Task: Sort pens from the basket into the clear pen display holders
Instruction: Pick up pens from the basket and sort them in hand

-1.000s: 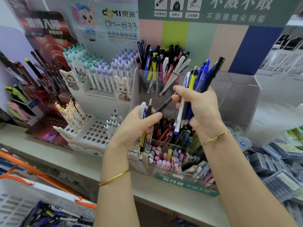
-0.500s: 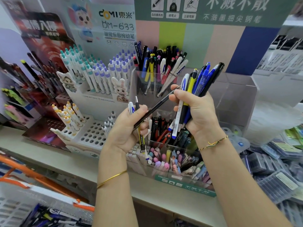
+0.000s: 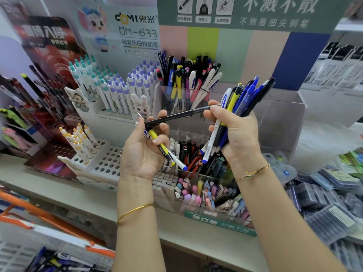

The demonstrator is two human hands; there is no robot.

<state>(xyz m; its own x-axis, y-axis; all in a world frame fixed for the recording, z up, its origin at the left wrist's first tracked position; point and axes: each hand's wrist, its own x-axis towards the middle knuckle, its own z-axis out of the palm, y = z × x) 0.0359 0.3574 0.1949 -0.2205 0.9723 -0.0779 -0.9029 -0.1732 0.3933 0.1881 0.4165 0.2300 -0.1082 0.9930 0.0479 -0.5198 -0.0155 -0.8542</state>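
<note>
The left hand [image 3: 143,154] lay palm up, fingers curled round a yellow pen [image 3: 157,142] and a white pen [image 3: 177,161]. A black pen [image 3: 176,115] bridged from its fingertips to the right hand [image 3: 239,138], which gripped a bundle of pens [image 3: 241,97] fanning above its thumb.

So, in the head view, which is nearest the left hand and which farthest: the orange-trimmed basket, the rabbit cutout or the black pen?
1. Black pen: pinched by the left hand, its far end reaching the right hand, which grips a bundle of pens.
2. Rabbit cutout: just above that hand, on the display behind.
3. Orange-trimmed basket: well away, at the lower left corner.
</note>
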